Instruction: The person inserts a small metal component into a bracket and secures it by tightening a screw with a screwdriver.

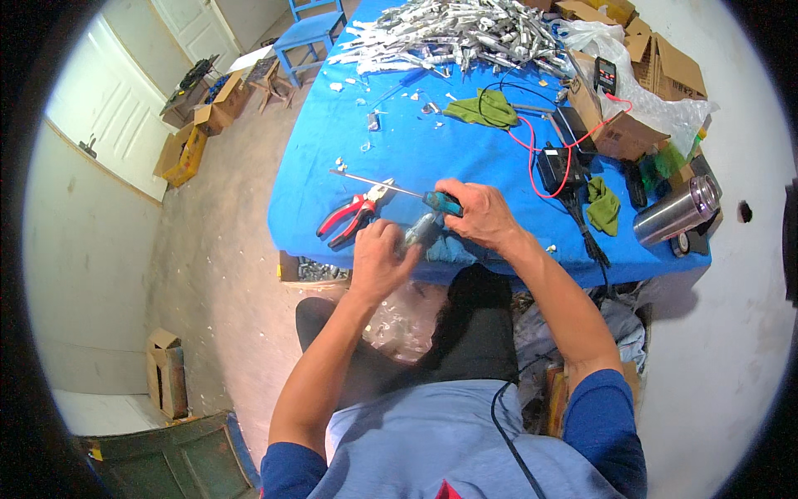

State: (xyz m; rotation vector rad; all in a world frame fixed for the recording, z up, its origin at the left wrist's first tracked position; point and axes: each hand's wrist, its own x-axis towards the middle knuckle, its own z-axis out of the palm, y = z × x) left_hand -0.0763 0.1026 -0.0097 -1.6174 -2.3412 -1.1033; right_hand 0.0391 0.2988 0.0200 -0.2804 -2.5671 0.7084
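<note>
Screwdriver [420,196] handle is gripped in closed right hand [480,214] fingers, shaft pointing left over blue surface [465,158]; small grey part [421,227] is pinched by left hand [378,259] fingers, mostly hidden; pliers [349,218] lie just left.

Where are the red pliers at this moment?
In the head view, the red pliers lie on the blue table near its front edge, just left of the left hand and below the screwdriver shaft.

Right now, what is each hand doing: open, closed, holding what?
Left hand: closed on a small grey metal piece.
Right hand: closed on the screwdriver, by its teal handle.
</note>
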